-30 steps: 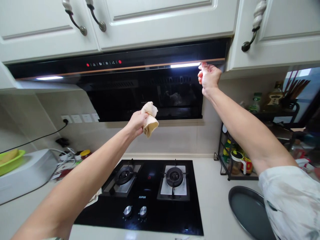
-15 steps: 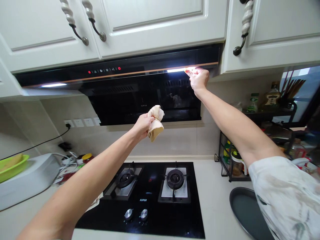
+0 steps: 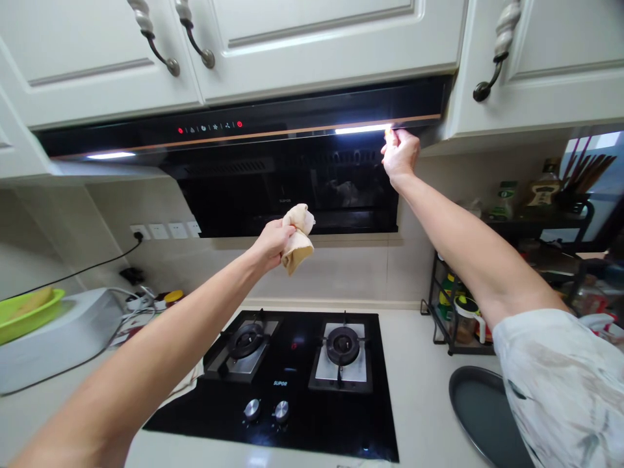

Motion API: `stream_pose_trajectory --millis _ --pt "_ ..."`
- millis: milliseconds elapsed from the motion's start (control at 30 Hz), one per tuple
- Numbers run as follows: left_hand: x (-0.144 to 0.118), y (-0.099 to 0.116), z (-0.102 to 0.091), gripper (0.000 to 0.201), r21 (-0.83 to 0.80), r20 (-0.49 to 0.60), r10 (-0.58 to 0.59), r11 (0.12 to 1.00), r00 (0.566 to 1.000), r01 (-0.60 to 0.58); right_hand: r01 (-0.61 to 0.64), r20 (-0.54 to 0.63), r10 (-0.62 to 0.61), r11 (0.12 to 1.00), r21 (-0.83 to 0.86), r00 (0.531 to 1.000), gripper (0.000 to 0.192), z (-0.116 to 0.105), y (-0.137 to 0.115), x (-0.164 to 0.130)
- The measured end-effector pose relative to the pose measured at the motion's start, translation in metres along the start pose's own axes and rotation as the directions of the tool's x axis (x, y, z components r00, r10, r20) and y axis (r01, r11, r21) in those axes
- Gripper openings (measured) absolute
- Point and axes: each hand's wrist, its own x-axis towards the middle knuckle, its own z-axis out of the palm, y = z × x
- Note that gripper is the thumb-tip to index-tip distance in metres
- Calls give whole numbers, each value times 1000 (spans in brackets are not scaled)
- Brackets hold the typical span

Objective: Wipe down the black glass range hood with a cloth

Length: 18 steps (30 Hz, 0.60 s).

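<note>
Your left hand [image 3: 271, 244]: clenched around a bunched beige cloth [image 3: 297, 237], held in the air above the gas hob [image 3: 292, 383]. Your right hand [image 3: 400, 155]: fingers curled at the range hood [image 3: 273, 127] underside, beside its lit lamp strip [image 3: 363, 129]; whether it grasps anything cannot be told.

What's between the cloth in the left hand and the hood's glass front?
Nothing visible. The left hand holds the bunched cloth in open air before the range hood; the right hand is off at the hood's right end.
</note>
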Motion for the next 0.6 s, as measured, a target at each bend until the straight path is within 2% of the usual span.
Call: stream_pose_trajectory --millis 67,167,267,333,467,600 --pt "1 -1 2 14 -3 4 0 1000 1000 0 -155 6 157 974 167 988 66 1 -6 -2" --pt "3 -4 4 14 -10 20 -2 1000 1000 2 -369 112 355 836 406 928 56 3 -27 -8" --pt "5 -8 6 16 -10 52 0 1000 999 1 -474 194 443 704 528 875 50 6 -49 -16" --pt "7 -11 6 17 -5 66 6 1000 998 -6 -499 212 467 664 557 858 49 12 -62 -21" --pt "12 -13 5 19 3 64 25 1000 998 -25 -527 190 515 654 543 836 45 31 -80 -27" --pt "15 -11 7 16 0 83 32 999 996 -33 -526 178 505 722 449 845 48 43 -88 -30"
